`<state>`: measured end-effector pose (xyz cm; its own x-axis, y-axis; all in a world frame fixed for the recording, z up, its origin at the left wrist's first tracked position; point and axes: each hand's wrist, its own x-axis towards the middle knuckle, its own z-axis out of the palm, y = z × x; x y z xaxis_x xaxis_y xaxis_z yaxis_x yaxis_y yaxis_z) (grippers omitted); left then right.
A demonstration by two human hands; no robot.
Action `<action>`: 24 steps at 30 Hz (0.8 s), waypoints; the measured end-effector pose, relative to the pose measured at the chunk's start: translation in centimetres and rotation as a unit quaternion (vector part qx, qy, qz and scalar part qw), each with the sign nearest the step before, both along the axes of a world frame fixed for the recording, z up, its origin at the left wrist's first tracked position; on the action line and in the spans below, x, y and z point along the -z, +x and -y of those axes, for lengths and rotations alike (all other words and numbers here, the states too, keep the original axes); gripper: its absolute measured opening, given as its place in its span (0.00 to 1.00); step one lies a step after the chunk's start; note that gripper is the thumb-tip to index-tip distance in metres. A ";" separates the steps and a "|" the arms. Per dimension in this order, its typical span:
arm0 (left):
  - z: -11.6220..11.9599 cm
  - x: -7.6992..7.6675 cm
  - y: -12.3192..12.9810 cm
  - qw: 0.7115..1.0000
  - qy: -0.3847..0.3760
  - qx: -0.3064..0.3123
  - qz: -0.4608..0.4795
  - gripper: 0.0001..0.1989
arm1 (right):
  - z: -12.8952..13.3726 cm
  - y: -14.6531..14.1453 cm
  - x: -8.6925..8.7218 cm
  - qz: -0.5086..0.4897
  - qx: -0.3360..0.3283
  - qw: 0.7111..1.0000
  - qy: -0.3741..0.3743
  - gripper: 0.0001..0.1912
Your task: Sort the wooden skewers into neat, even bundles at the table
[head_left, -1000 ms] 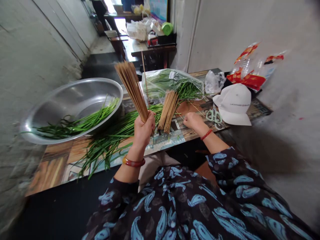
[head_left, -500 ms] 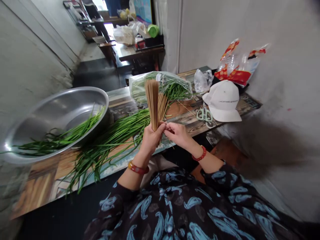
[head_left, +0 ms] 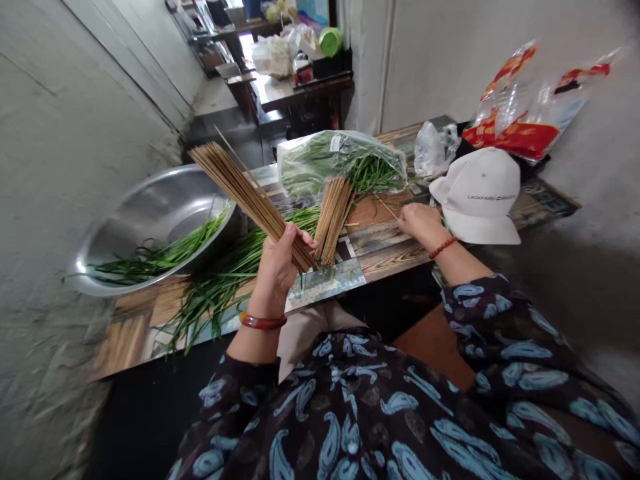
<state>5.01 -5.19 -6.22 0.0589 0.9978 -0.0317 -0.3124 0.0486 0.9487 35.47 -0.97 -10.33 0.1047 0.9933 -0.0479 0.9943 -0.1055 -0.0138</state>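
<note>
My left hand [head_left: 281, 263] is wrapped round a thick bundle of thin bamboo skewers [head_left: 245, 200], tilted up to the left; one skewer sticks out apart from the rest. Over the table's right part, my right hand [head_left: 423, 223] has its fingers pinched at the end of a single skewer [head_left: 386, 207]. A second bundle of skewers [head_left: 333, 220] lies on the table between my hands. Long green garlic chives [head_left: 225, 280] are spread on the table to the left, partly behind my left hand.
A large steel basin [head_left: 145, 200] with more chives stands at the left. Behind lies a clear bag of greens [head_left: 320, 160]. A crumpled plastic bag [head_left: 435, 148], a white cap [head_left: 483, 193] and a red-and-clear package [head_left: 525, 127] are at the right. Another cluttered table [head_left: 280, 100] stands farther back.
My hands were close together at the skewer bundle. Now they are apart: the left has tilted its bundle leftward, and the right has moved right to the lone skewer. The view has shifted.
</note>
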 end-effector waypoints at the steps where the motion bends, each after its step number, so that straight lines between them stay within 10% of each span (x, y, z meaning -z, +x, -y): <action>1: 0.1 0.2 0.1 1.000 -0.009 0.004 0.010 0.22 | 0.4 -0.3 -0.1 -0.004 -0.003 1.000 -0.006 0.15; 7: 0.1 1.2 1.0 0.998 -0.048 0.029 0.042 0.18 | 3.8 -0.4 0.7 -0.045 0.000 0.999 0.009 0.17; 19: 0.8 1.5 1.8 0.997 -0.045 0.033 0.047 0.21 | 2.0 -1.2 0.1 -0.150 -0.015 0.987 -0.048 0.08; 24: 1.1 2.2 3.9 0.994 -0.061 0.082 0.046 0.22 | 7.9 -4.6 0.7 -0.572 0.049 0.818 -0.035 0.12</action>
<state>8.86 -6.27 -8.42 0.2284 0.9637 -0.1384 -0.3763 0.2185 0.9004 30.86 -8.84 -11.00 0.0304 0.9732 -0.2277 0.3210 -0.2253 -0.9199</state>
